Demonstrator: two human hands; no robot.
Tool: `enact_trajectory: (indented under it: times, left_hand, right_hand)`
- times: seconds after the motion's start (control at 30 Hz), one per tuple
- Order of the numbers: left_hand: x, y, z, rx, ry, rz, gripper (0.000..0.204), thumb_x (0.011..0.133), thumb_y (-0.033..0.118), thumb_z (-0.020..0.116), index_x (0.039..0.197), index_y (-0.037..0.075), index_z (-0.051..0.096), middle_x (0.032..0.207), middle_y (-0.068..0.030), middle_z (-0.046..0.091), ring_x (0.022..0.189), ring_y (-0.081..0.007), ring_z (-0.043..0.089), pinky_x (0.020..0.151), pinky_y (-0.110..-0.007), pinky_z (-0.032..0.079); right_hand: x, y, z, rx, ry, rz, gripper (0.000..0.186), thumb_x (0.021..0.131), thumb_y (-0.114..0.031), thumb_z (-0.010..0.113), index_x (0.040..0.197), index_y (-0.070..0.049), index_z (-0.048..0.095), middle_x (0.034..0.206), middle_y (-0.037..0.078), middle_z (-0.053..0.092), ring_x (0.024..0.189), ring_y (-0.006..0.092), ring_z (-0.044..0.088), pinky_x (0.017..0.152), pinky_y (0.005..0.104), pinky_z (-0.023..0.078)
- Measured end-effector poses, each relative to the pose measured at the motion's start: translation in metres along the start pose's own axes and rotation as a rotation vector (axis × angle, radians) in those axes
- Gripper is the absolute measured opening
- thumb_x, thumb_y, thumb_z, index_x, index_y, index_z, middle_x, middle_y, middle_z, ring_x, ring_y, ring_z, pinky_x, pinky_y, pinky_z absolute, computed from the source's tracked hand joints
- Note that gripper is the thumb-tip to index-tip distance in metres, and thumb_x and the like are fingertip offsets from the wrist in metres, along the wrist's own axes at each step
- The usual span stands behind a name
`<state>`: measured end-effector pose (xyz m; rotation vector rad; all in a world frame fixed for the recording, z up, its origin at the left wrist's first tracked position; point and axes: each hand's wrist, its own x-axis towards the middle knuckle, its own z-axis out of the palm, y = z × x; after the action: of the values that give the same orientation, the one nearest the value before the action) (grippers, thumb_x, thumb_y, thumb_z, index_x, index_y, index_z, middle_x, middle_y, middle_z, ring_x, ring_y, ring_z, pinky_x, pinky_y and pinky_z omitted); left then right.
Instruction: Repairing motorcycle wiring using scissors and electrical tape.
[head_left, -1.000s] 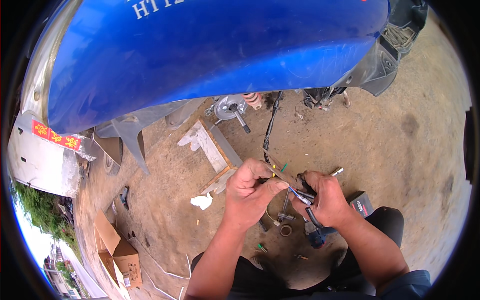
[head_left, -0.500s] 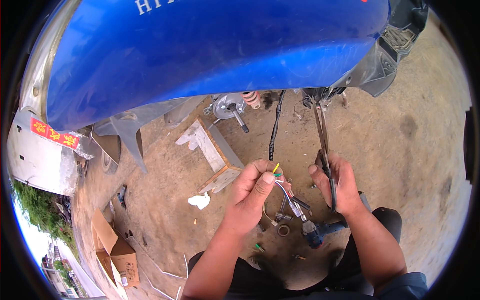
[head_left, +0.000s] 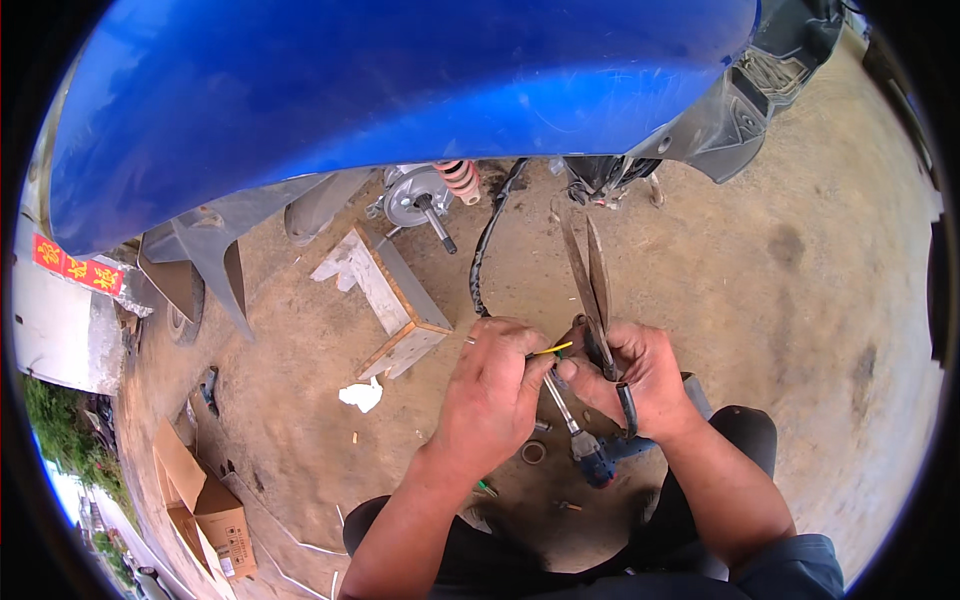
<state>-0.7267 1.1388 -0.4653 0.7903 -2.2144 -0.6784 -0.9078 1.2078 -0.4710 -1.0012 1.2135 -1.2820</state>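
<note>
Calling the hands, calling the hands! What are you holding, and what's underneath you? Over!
Left hand pinching yellow wire. Right hand gripping scissors, blades apart, pointing away from the person. Blue power tool on the ground below.

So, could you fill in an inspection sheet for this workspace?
Surface: brown floor, with dark stains.
Job's things: yellow wire; scissors, blades apart.
Clutter: power tool, ring, white scrap and open box, all on the floor.
Grips: left hand holds the yellow wire; right hand holds the scissors.
Cables: black cable runs from under the panel to the left hand; any join to the wire is hidden.
Surroundings: blue panel ahead, coil spring below its edge, greenery far left.
</note>
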Motion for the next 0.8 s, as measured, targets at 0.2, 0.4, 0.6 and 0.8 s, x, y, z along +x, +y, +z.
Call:
enact_trajectory:
  times: [0.2,0.4,0.6,0.8]
  left_hand:
    - [0.002,0.009,0.004,0.011,0.001,0.020,0.023,0.086,-0.003,0.071,0.106,0.001,0.059,0.104,-0.0180,0.064,0.096,-0.0373,0.062,0.084,-0.044,0.051]
    - [-0.001,0.011,0.003,-0.029,-0.038,-0.010,0.022,0.087,-0.003,0.070,0.106,0.000,0.059,0.100,-0.0179,0.064,0.092,-0.0375,0.063,0.081,-0.043,0.051]
    - [0.000,0.020,0.010,-0.018,-0.003,-0.043,0.017,0.090,-0.003,0.067,0.103,-0.001,0.057,0.093,-0.0173,0.062,0.084,-0.0398,0.061,0.074,-0.046,0.048]
    - [0.006,0.025,0.025,0.096,0.019,0.044,0.016,0.091,-0.001,0.065,0.104,0.001,0.056,0.093,-0.0177,0.062,0.082,-0.0397,0.060,0.072,-0.047,0.049]
  right_hand:
    - [0.000,0.010,-0.002,-0.022,0.072,-0.118,0.010,0.083,-0.004,0.076,0.089,-0.001,0.068,0.077,-0.003,0.063,0.073,0.0037,0.052,0.066,0.0243,0.045]
    - [0.001,0.013,-0.004,-0.177,0.073,-0.149,0.014,0.078,-0.003,0.077,0.086,-0.001,0.065,0.075,0.002,0.062,0.070,0.0077,0.055,0.063,0.0282,0.046]
    - [0.000,0.000,0.007,-0.571,0.246,-0.324,0.030,0.069,-0.012,0.082,0.087,0.000,0.062,0.073,0.013,0.055,0.063,0.0290,0.055,0.061,0.0357,0.047]
    - [-0.004,0.009,-0.005,-0.572,0.328,-0.307,0.031,0.070,-0.015,0.083,0.087,0.000,0.061,0.075,0.014,0.058,0.066,0.0315,0.058,0.062,0.0377,0.048]
